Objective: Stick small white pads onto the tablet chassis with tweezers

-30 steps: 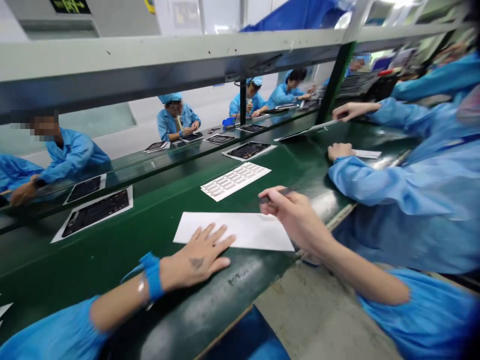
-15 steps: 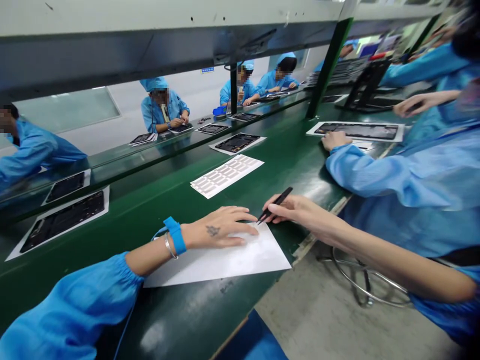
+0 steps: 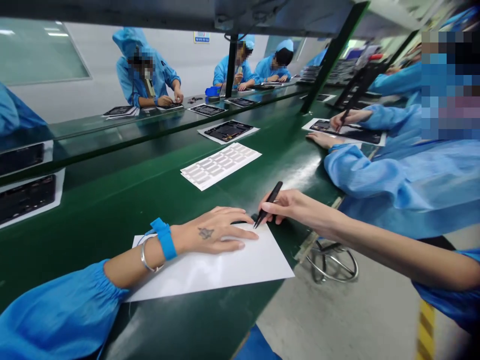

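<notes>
My left hand (image 3: pixel 213 232) lies flat on a white sheet of paper (image 3: pixel 225 272), its fingers spread and pointing right. A blue wrist strap (image 3: pixel 165 239) and a silver bangle (image 3: pixel 146 257) circle that wrist. In my right hand (image 3: pixel 281 205) is a pair of black tweezers (image 3: pixel 269 202), pinched between thumb and fingers. The tips of the tweezers point down at the paper's far edge, close to my left fingertips. Beyond the hands lies a sheet of stickers (image 3: pixel 221 166) with rows of grey strips. Whatever is under my left palm is hidden.
Device panels on white sheets sit farther back (image 3: pixel 228 131) and at the left (image 3: pixel 30 197). A co-worker's sleeve (image 3: pixel 375 170) and hands are at the right over another panel. A green post (image 3: pixel 333 60) rises from the green bench (image 3: pixel 157 175); a metal stool base (image 3: pixel 333 265) stands below.
The view has shifted, so the far bench sits higher and farther left. My hands keep nearly the same pose on the paper. The co-worker's hand at right has moved onto the panel.
</notes>
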Demonstrator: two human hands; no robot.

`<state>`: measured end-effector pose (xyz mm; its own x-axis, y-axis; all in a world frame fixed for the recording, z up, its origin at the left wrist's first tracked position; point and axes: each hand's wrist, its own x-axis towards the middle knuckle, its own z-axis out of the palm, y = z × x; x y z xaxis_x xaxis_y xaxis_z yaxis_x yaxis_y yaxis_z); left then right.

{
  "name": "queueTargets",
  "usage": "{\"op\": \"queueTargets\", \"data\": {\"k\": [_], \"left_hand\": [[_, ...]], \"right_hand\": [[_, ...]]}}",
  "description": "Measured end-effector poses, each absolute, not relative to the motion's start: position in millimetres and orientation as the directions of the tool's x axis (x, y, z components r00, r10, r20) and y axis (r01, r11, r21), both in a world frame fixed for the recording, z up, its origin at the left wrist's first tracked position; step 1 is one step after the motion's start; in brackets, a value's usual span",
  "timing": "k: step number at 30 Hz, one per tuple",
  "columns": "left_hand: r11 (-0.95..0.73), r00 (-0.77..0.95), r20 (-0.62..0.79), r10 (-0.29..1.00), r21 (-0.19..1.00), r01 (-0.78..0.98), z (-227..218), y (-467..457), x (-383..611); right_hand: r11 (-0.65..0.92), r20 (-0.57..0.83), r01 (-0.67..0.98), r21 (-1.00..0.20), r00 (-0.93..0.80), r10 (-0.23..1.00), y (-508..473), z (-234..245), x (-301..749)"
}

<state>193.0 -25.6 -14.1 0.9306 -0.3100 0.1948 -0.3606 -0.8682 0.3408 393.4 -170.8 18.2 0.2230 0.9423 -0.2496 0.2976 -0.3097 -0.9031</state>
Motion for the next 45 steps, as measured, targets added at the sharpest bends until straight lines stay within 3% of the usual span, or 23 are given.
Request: {"op": "queueTargets", "data": {"k": [16, 31, 35, 38, 42, 45], "left_hand": [[-0.853, 0.905, 0.268, -0.329, 0.326, -0.407, -16.3, -26.9, 194.4], [-0.856, 0.915, 0.243, -0.322, 0.338, -0.391, -15.0, -26.8, 194.5], [-0.865, 0.913, 0.243, -0.328, 0.309, -0.394, -16.5, -27.0, 193.2], [-0.888, 0.922, 0.212, -0.325, 0.268, -0.375, -18.2, -27.0, 191.2], [-0.914, 0.922, 0.197, -0.332, 0.174, -0.366, -16.4, -27.9, 190.3], [-0.942, 0.914, 0.248, -0.321, 0.012, -0.334, -11.9, -33.1, 186.8]], "right_hand": [[-0.380, -0.282, 0.314, -0.870, 0.315, 0.906, -173.3, 25.9, 386.4], [-0.395, -0.300, 0.303, -0.867, 0.317, 0.900, -170.7, 27.6, 382.3], [-0.361, -0.256, 0.271, -0.892, 0.354, 0.899, -174.3, 20.7, 381.4], [-0.305, -0.224, 0.155, -0.940, 0.393, 0.892, -181.3, 12.5, 381.9], [-0.084, -0.090, -0.034, -0.996, 0.473, 0.876, -185.3, 4.3, 385.4], [0.059, -0.006, -0.106, -0.993, 0.524, 0.852, -177.2, -0.2, 388.0]]}}
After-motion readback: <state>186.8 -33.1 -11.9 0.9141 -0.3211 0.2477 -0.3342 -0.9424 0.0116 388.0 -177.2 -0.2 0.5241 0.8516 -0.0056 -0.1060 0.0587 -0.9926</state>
